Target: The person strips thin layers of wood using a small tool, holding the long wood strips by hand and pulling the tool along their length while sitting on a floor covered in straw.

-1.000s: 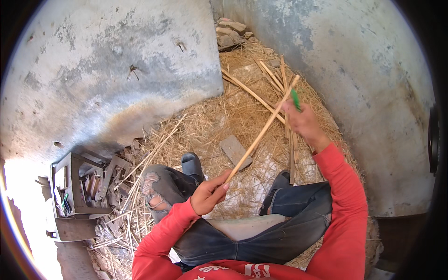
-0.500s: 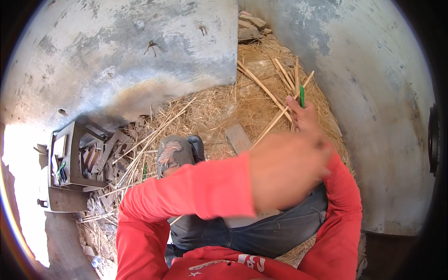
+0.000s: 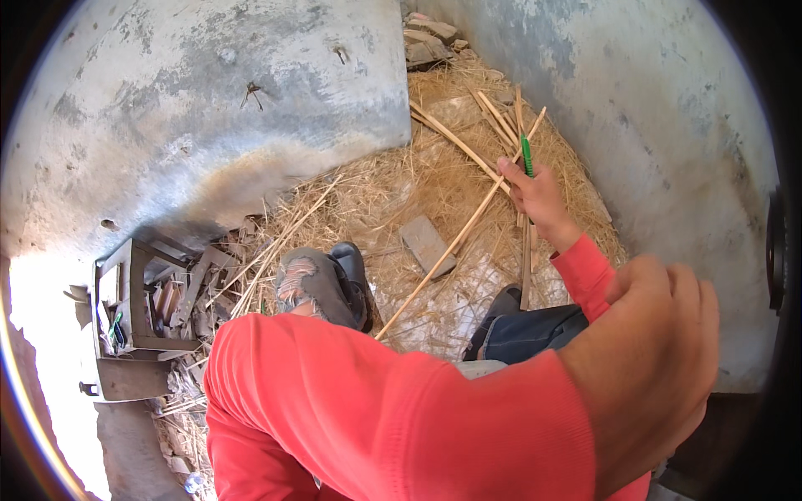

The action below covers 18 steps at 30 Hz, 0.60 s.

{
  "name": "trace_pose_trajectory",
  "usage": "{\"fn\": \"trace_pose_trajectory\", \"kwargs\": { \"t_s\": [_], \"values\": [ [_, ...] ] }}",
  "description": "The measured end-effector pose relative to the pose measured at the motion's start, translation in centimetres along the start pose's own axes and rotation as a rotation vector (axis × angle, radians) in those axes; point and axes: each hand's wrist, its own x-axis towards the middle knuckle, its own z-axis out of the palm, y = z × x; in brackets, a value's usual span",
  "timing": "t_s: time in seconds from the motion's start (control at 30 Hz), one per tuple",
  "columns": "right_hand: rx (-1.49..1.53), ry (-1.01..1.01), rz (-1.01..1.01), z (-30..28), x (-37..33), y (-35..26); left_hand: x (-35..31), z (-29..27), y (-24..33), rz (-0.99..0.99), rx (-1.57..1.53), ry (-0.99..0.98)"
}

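- Right hand (image 3: 537, 200): over the straw-strewn floor (image 3: 376, 209), toward that floor's right edge; fingers folded around a slim, green, ribbed handle (image 3: 526, 154) that points up, thumb against the strip.
- Long, thin, pale wooden strip (image 3: 452, 249): slants across the right hand, upper end beyond it, lower end reaching the red sleeve (image 3: 359, 392), which hides any remainder.
- Left hand (image 3: 647, 367): raised near the camera, its arm crossing in front of the right one; fingers bent and close together, blurred; cannot tell whether anything is held.
- Loose pale wooden strips (image 3: 459, 146): crossed on the floor, toward its far right edge.
- Grey rectangular block (image 3: 427, 246): flat on the floor, left of the slanting strip.
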Motion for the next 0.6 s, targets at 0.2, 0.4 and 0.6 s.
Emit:
{"fn": "trace_pose_trajectory", "kwargs": {
  "t_s": [0.2, 0.4, 0.6],
  "values": [
    [0.008, -0.005, 0.008, -0.1, -0.1, 0.1, -1.3, -1.2, -1.2, -0.053, 0.165, -0.014],
    [-0.047, 0.02, -0.02, -0.2, 0.3, 0.4, -3.7, -2.1, -1.3, -0.146, 0.218, -0.015],
    [0.058, -0.001, -0.082, 0.2, 0.1, -0.5, -7.7, -1.1, -5.2, -0.286, -0.046, -0.267]
  ]
}}
